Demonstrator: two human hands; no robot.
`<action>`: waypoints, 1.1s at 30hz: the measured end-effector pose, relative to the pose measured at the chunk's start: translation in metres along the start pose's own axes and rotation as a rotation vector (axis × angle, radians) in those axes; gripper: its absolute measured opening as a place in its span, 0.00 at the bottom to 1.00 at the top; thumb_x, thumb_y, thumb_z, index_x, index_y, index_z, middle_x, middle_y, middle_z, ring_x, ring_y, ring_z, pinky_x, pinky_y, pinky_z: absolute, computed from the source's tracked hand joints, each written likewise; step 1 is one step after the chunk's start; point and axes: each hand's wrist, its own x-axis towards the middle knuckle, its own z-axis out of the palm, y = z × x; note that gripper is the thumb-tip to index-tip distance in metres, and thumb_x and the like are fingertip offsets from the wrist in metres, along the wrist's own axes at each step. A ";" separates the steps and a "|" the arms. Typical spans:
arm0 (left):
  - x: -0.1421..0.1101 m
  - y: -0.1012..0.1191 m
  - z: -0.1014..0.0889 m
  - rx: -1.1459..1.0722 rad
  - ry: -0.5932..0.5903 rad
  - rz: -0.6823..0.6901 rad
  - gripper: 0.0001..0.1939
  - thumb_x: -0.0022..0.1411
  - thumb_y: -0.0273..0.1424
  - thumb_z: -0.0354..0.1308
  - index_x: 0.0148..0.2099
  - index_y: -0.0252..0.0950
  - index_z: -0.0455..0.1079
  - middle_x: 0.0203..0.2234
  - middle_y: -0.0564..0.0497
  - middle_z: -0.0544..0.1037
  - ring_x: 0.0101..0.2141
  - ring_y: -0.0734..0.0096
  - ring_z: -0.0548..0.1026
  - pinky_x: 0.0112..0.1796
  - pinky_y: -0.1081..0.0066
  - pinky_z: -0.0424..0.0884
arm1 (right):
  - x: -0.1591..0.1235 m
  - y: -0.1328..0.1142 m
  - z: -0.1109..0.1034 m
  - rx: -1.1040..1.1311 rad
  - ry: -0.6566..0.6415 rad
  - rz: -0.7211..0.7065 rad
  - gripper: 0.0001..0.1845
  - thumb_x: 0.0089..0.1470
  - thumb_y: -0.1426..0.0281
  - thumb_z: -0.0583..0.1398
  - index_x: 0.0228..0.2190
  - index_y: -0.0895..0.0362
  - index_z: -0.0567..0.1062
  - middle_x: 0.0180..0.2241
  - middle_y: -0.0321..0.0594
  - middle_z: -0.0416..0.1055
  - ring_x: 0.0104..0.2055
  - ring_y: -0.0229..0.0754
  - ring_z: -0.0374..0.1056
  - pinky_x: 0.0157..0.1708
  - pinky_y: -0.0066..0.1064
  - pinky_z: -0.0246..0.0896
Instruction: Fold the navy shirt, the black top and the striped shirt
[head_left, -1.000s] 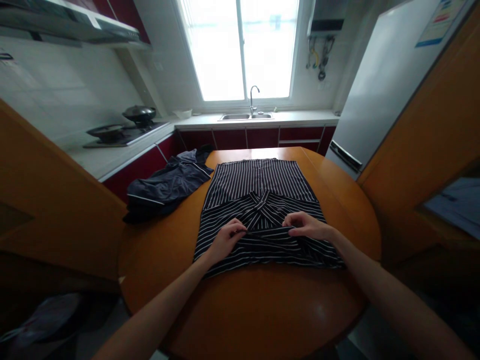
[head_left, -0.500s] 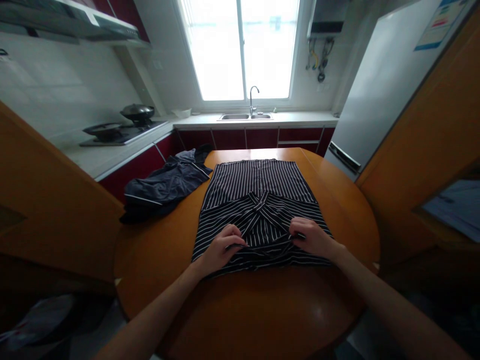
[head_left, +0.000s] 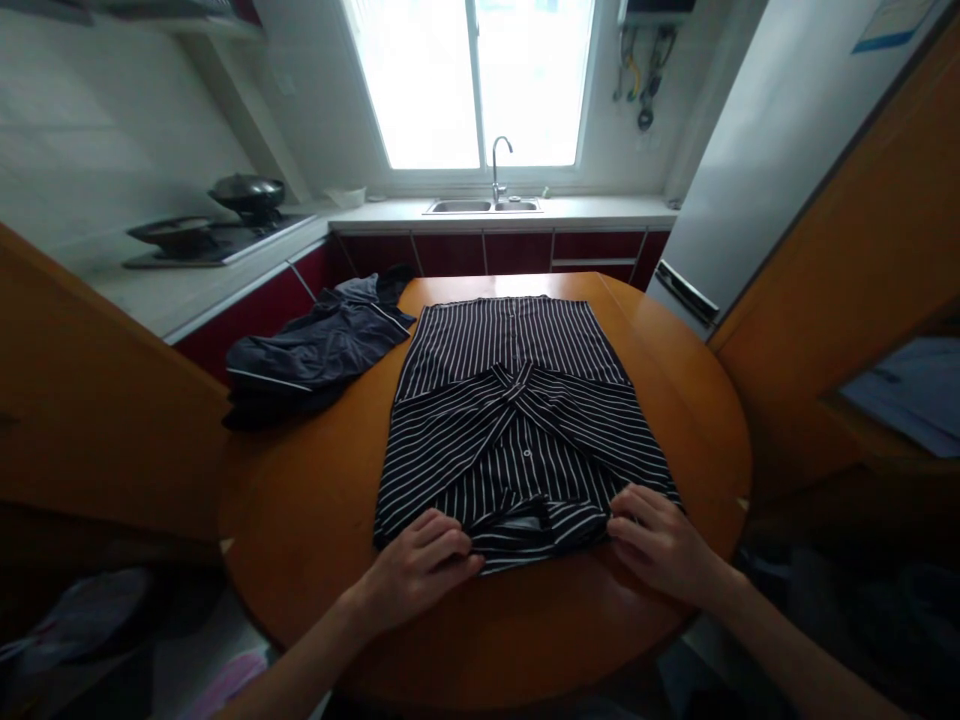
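Note:
A black shirt with white stripes (head_left: 517, 340) lies on the wooden table, its sleeves folded in and crossing over the front. One small pale button shows below the crossing. At the shirt's near left corner, my left hand (head_left: 420, 562) is closed with its fingertips on the cloth edge. My right hand (head_left: 661, 542) pinches the edge near the right corner. Between the hands, the collar part is rumpled and partly turned over. The fingertips of both hands are partly hidden.
Dark grey clothing (head_left: 319, 345) lies at the left edge of the round table (head_left: 697, 440). Beyond are a counter with a sink (head_left: 465, 206), a hob with pans (head_left: 247, 195), a fridge (head_left: 739, 150) on the right and a window behind.
Both hands have moved toward me and slightly apart, onto the shirt's near edge. The near part of the shirt is spread flatter and the button now shows. The view has tilted down.

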 end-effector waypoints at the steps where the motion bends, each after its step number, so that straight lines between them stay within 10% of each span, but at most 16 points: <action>1: -0.001 0.001 0.001 0.003 0.009 -0.003 0.08 0.63 0.19 0.62 0.40 0.37 0.70 0.31 0.54 0.75 0.35 0.71 0.71 0.38 0.68 0.69 | -0.003 -0.001 0.000 0.000 0.006 0.020 0.08 0.56 0.78 0.57 0.33 0.53 0.72 0.36 0.42 0.69 0.38 0.44 0.64 0.38 0.37 0.62; 12: 0.011 0.010 -0.001 -0.015 0.027 0.023 0.07 0.63 0.20 0.62 0.36 0.37 0.69 0.33 0.52 0.76 0.37 0.69 0.73 0.40 0.67 0.71 | 0.024 -0.035 0.011 0.099 0.117 0.213 0.10 0.62 0.74 0.58 0.43 0.52 0.76 0.42 0.46 0.74 0.45 0.49 0.69 0.44 0.41 0.66; 20: 0.010 0.013 -0.012 -0.198 -0.121 0.015 0.10 0.63 0.37 0.65 0.42 0.36 0.73 0.38 0.46 0.76 0.40 0.62 0.73 0.43 0.63 0.71 | 0.036 -0.024 0.028 0.547 0.161 0.781 0.12 0.61 0.61 0.58 0.31 0.54 0.78 0.30 0.40 0.76 0.34 0.46 0.71 0.34 0.35 0.64; 24: 0.040 0.013 -0.019 -0.431 -0.122 -0.246 0.18 0.69 0.41 0.58 0.56 0.37 0.69 0.44 0.43 0.76 0.44 0.61 0.73 0.46 0.62 0.71 | 0.037 -0.017 0.036 0.661 0.163 0.829 0.13 0.57 0.60 0.60 0.29 0.56 0.78 0.28 0.40 0.76 0.32 0.46 0.70 0.33 0.35 0.64; 28: 0.091 0.001 0.003 -0.479 -0.168 -0.507 0.24 0.67 0.35 0.61 0.63 0.42 0.66 0.48 0.46 0.76 0.48 0.61 0.73 0.49 0.62 0.70 | 0.042 -0.018 0.036 0.718 0.164 0.834 0.13 0.54 0.59 0.61 0.29 0.56 0.78 0.28 0.40 0.75 0.31 0.45 0.69 0.31 0.35 0.64; 33: 0.134 -0.017 0.046 -0.629 -0.339 -0.377 0.07 0.65 0.34 0.63 0.39 0.35 0.78 0.34 0.48 0.77 0.36 0.66 0.74 0.39 0.70 0.69 | 0.036 -0.034 0.029 0.558 0.234 0.792 0.09 0.55 0.63 0.61 0.35 0.54 0.77 0.31 0.41 0.74 0.34 0.46 0.70 0.35 0.36 0.65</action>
